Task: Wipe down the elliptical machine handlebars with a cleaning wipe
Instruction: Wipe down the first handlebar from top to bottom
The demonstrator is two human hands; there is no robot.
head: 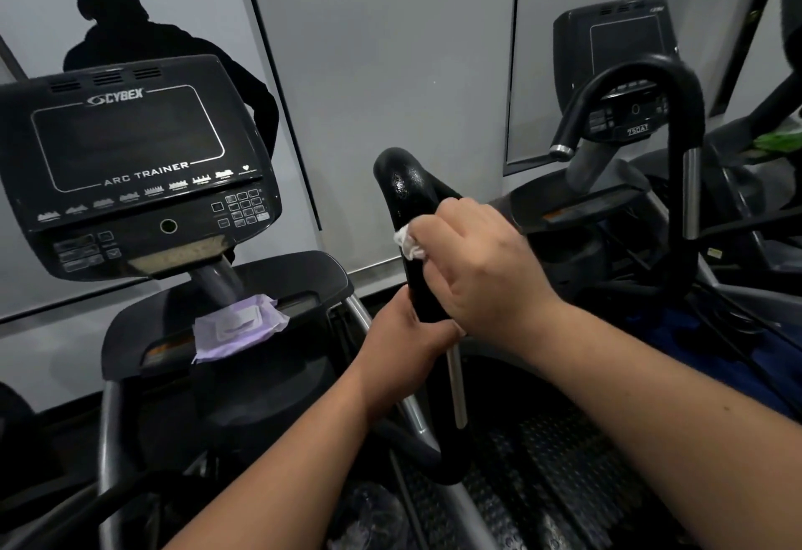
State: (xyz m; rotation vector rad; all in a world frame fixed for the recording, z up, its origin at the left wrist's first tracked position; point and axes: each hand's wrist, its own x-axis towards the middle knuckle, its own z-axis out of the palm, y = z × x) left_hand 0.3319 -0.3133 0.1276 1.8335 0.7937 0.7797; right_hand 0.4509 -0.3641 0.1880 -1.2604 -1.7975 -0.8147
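A black looped handlebar (401, 185) of the elliptical rises in the middle of the head view, its top worn and shiny. My right hand (481, 263) is wrapped round the handlebar's upper part and presses a crumpled white wipe (408, 242) against it. Just below, my left hand (405, 339) grips the same bar above its silver contact strip (456, 380). The wipe shows only at the edge of my right fingers.
The black Cybex console (130, 167) stands at left. A purple pack of wipes (236, 326) lies on the tray beneath it. A second machine with a looped handlebar (677, 124) stands at right. Grey wall panels are behind; a person's dark reflection (130, 41) shows at upper left.
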